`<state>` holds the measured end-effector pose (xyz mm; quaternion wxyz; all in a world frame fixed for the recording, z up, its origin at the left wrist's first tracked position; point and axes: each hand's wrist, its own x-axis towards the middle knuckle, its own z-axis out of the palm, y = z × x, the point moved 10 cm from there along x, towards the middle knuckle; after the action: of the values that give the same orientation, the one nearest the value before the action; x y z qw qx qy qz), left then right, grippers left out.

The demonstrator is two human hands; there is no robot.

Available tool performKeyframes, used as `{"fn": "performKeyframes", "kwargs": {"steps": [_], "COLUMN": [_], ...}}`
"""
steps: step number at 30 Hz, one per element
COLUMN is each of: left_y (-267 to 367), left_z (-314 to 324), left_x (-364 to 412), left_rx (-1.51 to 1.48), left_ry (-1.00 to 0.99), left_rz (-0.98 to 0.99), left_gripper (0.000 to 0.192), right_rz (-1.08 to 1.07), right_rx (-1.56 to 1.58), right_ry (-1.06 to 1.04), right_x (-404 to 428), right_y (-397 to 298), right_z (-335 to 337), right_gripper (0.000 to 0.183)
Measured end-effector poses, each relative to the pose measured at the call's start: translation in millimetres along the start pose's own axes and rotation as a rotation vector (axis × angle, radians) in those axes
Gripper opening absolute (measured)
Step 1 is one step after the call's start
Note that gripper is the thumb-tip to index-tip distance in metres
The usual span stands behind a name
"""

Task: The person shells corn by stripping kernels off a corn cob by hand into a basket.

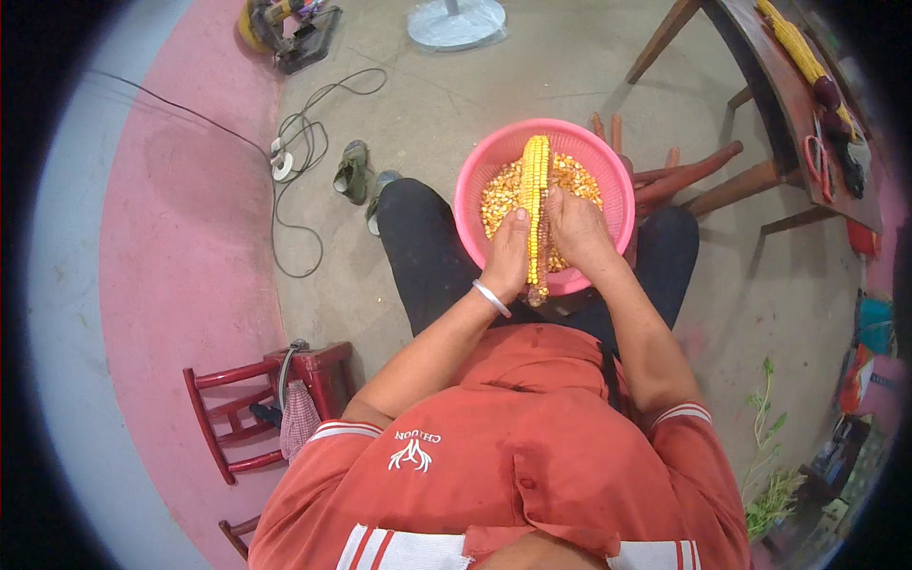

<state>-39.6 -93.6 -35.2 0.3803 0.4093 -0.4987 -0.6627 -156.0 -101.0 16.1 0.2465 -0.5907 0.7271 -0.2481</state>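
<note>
A pink plastic basket [470,171] stands between the knees, with loose corn kernels [502,196] in its bottom. Over it, my left hand [509,249] grips a partly shelled ear of yellow corn [536,171] from the left side, and a pale bangle circles that wrist. The ear points away from the body; its near end hangs about the basket's near rim. My right hand [577,224] presses against the ear's right side, thumb up, where a strip of bare cob shows. The fingertips of both hands are hidden.
At the right, a wooden table [776,78] bears more corn ears [794,46] and red-handled scissors [819,164]. Behind the basket lie reddish wooden legs [687,174]. Shoes [353,171] and a coiled cable [320,142] lie left; a red chair [235,420] stands near the pink wall.
</note>
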Motion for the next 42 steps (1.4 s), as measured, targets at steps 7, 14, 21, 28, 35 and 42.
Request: {"fn": "performKeyframes", "kwargs": {"steps": [7,14,21,28,35,42], "left_y": [21.5,28.1,9.8,24.7,-4.9,23.7], "left_z": [-9.1,4.0,2.7,9.0,-7.1,11.3], "left_x": [-4.3,-8.3,-3.9,-9.0,-3.7,-12.4], "left_rx": [0.101,0.192,0.207,0.096,0.169,0.129], "left_ry": [0.057,0.024,-0.009,-0.056,-0.037,-0.091], "left_rz": [0.082,0.046,0.055,-0.045,-0.026,-0.121], "left_gripper": [0.047,0.045,0.046,0.047,0.046,0.042], "right_rz": [0.155,0.068,-0.025,-0.052,0.084,0.082], "right_rx": [-0.141,0.142,0.135,0.037,0.018,0.101], "right_ry": [0.016,-0.057,0.055,0.039,0.098,0.004], "right_x": [-3.2,15.1,14.0,12.8,13.5,25.5], "right_y": [28.1,16.5,13.8,20.4,54.7,23.4], "right_z": [-26.3,-3.7,1.0,-0.6,-29.7,-10.2], "right_gripper": [0.054,0.063,0.054,0.050,0.050,0.053]}}
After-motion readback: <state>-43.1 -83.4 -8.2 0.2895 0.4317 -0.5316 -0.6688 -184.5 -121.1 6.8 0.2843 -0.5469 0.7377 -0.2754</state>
